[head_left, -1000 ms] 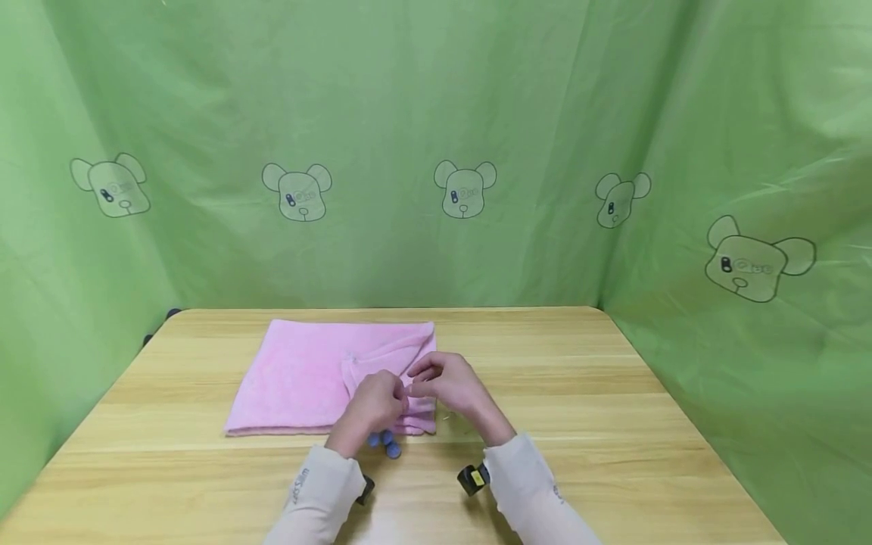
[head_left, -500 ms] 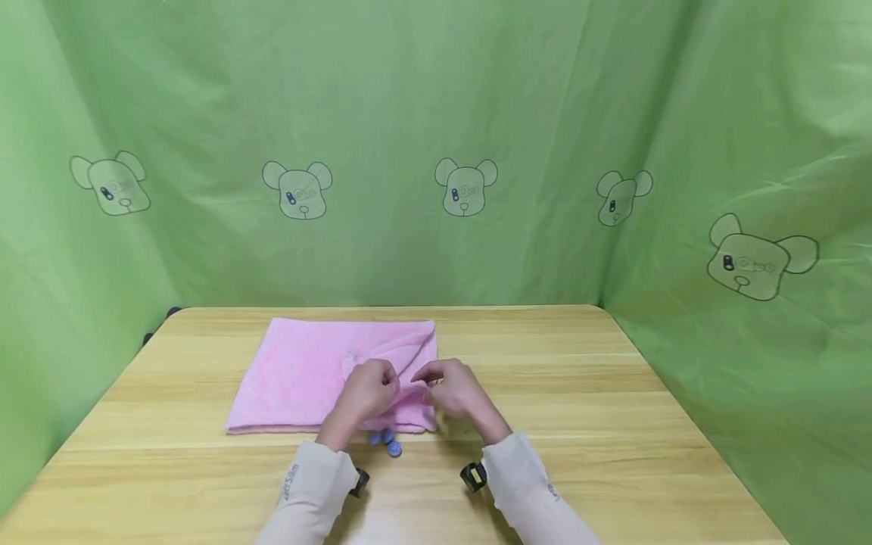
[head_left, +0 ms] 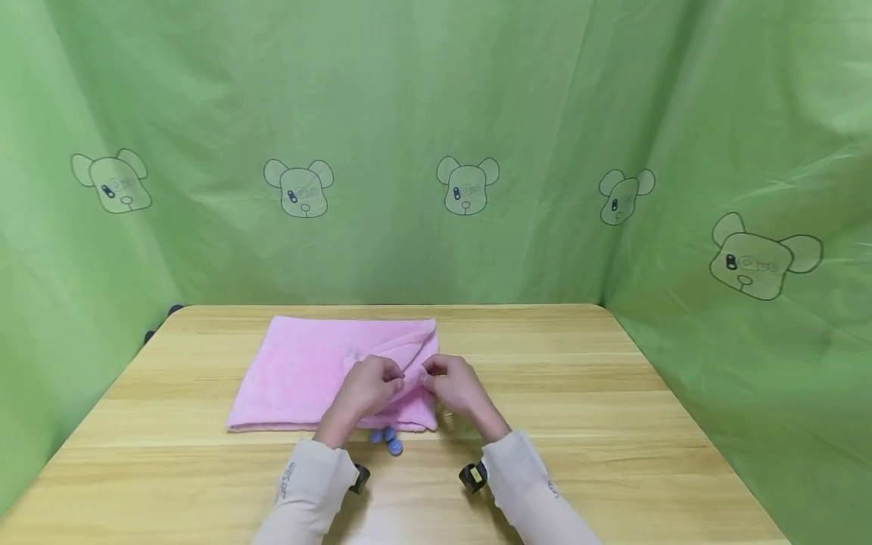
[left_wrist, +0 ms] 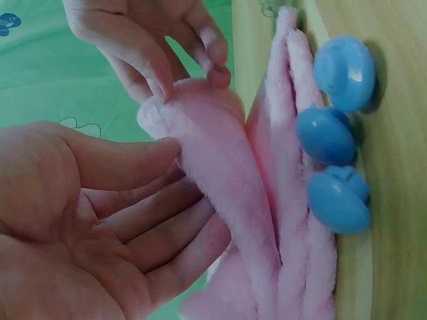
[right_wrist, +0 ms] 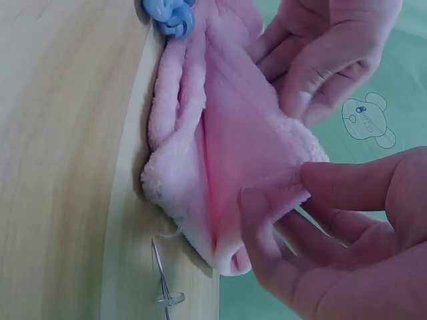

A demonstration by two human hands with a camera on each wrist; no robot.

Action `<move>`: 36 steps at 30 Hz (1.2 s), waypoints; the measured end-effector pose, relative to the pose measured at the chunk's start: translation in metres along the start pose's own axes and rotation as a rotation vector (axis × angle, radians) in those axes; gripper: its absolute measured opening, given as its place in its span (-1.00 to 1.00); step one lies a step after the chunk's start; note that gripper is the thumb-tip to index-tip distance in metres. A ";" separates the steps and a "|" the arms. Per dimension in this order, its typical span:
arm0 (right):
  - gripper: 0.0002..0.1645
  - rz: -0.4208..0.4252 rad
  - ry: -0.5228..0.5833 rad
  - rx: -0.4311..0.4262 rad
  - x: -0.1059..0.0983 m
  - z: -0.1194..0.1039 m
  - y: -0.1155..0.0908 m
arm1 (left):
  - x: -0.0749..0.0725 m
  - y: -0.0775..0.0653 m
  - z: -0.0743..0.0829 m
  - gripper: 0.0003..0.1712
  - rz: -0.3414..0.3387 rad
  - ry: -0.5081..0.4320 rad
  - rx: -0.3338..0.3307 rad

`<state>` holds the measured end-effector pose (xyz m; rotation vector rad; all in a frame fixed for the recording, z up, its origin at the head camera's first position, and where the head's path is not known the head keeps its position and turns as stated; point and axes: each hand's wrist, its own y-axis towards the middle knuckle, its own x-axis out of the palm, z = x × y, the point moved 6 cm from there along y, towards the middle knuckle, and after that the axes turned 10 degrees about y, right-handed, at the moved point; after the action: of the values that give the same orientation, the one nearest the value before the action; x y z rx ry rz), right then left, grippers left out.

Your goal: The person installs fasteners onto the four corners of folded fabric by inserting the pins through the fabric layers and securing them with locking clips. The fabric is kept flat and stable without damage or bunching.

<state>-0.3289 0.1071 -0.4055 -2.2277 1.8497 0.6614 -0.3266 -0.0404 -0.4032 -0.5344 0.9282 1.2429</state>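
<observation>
A folded pink plush cloth (head_left: 300,371) lies on the table, its top layer lifted in a loose flap near the right end. My left hand (head_left: 371,386) pinches the flap's edge between thumb and fingers. Just to its right, my right hand (head_left: 458,384) pinches the same edge; thumb and forefinger meet on the fabric in the right wrist view. Close by the cloth's near edge sit three blue mushroom-shaped plastic fasteners (left_wrist: 345,73). A metal pin (right_wrist: 160,270) with a clear disc lies on the wood beside the cloth's right corner.
The wooden table (head_left: 579,393) reaches past the cloth on both sides. Green curtains (head_left: 381,98) with bear-head outlines hang behind and beside it. Each wrist carries a small black camera (head_left: 473,477) close above the tabletop.
My hands have drawn apart slightly, the left shifting left and the right lifting its fingers to the flap's edge. The flap now stands more raised between them. The blue fasteners have stayed in place.
</observation>
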 end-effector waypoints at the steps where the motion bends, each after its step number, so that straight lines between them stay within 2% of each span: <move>1: -0.90 0.000 0.005 0.001 0.000 0.000 0.000 | 0.000 0.000 0.001 -0.93 -0.009 -0.011 0.002; 5: -0.91 0.003 0.038 0.008 0.001 0.001 0.001 | 0.002 0.000 0.005 -0.89 -0.026 -0.060 0.001; 9: -0.91 0.008 0.060 0.017 0.001 0.001 0.001 | 0.002 0.001 0.005 -0.93 -0.003 -0.077 -0.009; 18: -0.92 0.016 0.058 0.024 0.000 -0.001 0.002 | 0.000 0.002 0.002 -0.94 0.048 -0.080 0.003; 25: -0.93 0.020 0.054 0.022 0.000 0.001 0.002 | 0.001 0.003 0.000 -0.95 0.073 -0.080 -0.033; 36: -0.92 0.015 0.050 0.032 -0.002 0.002 0.002 | 0.000 0.004 -0.001 -0.94 0.105 -0.071 -0.033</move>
<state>-0.3316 0.1093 -0.4057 -2.2327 1.8883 0.5796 -0.3309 -0.0404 -0.4036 -0.4696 0.8864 1.3650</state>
